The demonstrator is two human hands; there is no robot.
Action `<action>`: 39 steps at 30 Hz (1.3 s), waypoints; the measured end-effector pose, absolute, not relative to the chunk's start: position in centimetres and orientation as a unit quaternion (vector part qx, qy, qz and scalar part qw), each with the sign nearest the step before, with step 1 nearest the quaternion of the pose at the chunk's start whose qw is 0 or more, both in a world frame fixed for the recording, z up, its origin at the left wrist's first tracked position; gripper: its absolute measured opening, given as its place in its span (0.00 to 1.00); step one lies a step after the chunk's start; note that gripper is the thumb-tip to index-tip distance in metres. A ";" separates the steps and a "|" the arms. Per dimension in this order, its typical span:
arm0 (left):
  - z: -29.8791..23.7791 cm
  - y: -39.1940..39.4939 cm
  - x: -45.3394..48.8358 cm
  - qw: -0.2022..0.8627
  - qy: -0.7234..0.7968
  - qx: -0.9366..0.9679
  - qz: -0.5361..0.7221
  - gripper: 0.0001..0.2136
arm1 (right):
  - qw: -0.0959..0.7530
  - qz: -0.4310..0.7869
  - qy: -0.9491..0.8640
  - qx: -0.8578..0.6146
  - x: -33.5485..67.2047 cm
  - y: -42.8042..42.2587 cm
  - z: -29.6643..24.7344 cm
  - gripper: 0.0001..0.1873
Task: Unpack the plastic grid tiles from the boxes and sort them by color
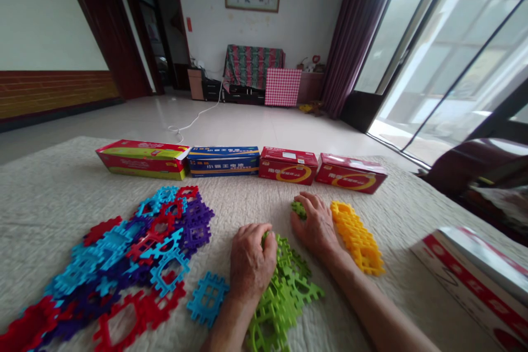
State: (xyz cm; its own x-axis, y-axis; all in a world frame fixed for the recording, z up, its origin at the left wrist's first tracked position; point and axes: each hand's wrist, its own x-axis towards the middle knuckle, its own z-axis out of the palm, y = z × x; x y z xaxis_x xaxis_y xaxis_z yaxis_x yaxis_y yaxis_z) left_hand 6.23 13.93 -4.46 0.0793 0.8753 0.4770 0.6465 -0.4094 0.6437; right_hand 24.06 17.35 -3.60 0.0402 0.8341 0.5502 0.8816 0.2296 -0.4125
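Green plastic interlocking tiles [284, 300] lie in a loose pile on the pale quilted cover. My left hand [252, 257] is closed at the pile's upper left edge, with a bit of a green tile showing between thumb and fingers. Farther forward, my right hand [317, 225] has its fingers curled over another green tile [298, 209], partly hidden beneath them. To the right of that hand is a row of overlapping yellow tiles [358, 239]. A single blue tile [208, 298] sits just left of my left wrist.
A mixed heap of red, blue and purple tiles [109, 250] spreads across the left. Four boxes stand along the far side: red-and-yellow [142, 160], blue [224, 161], and two red ones [287, 166] [350, 172]. A white-and-red box [474, 286] is at right.
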 end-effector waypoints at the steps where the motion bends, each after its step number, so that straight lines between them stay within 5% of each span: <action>1: -4.4 13.9 6.2 0.135 0.528 0.721 0.428 0.09 | 0.371 -0.023 -0.696 -0.615 23.8 16.9 -3.0 0.15; 8: -4.4 13.9 6.2 0.141 0.528 0.718 0.432 0.09 | 0.276 0.166 -0.773 -0.546 22.9 14.3 0.1 0.06; 18: -4.0 13.6 6.1 0.158 0.509 0.734 0.421 0.12 | 0.280 0.288 -0.735 -0.547 23.3 14.9 -1.3 0.11; 23: -4.0 13.7 6.2 0.159 0.518 0.728 0.420 0.12 | 0.342 0.262 -0.696 -0.574 24.5 14.1 -0.7 0.10; 27: -4.0 13.7 6.3 0.153 0.518 0.727 0.424 0.12 | 0.383 0.113 -0.752 -0.524 25.1 12.4 -0.9 0.07; 31: -4.0 13.6 6.2 0.143 0.515 0.730 0.426 0.11 | 0.373 0.049 -0.794 -0.477 25.9 11.1 -2.0 0.12; 39: -4.0 13.7 6.2 0.138 0.517 0.734 0.418 0.10 | 0.279 0.123 -0.805 -0.508 26.6 10.0 -2.2 0.20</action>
State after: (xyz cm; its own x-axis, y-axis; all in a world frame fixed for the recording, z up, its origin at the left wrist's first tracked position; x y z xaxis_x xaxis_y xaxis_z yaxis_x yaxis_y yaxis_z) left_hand 6.22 13.71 -4.00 0.1154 0.8748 0.4705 0.6443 -0.4264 0.6349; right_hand 26.58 9.96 -2.23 -0.3277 0.8875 0.3240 0.7504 0.4528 -0.4814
